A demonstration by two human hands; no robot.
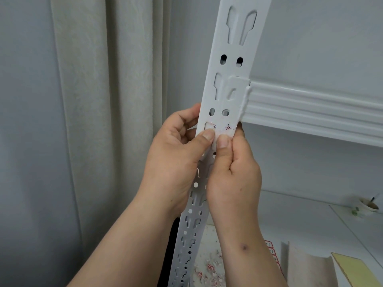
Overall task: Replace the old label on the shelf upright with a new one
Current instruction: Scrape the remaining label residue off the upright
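While both hands — left hand, right hand — pinch the old label on the shelf upright, thin paper likely tears, leaving residue.

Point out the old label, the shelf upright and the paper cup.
old label (224,129): head view, on its bare white face between the red marks.
shelf upright (232,46): head view, on its painted front above the two oblong holes.
paper cup (367,208): head view, on its side wall.
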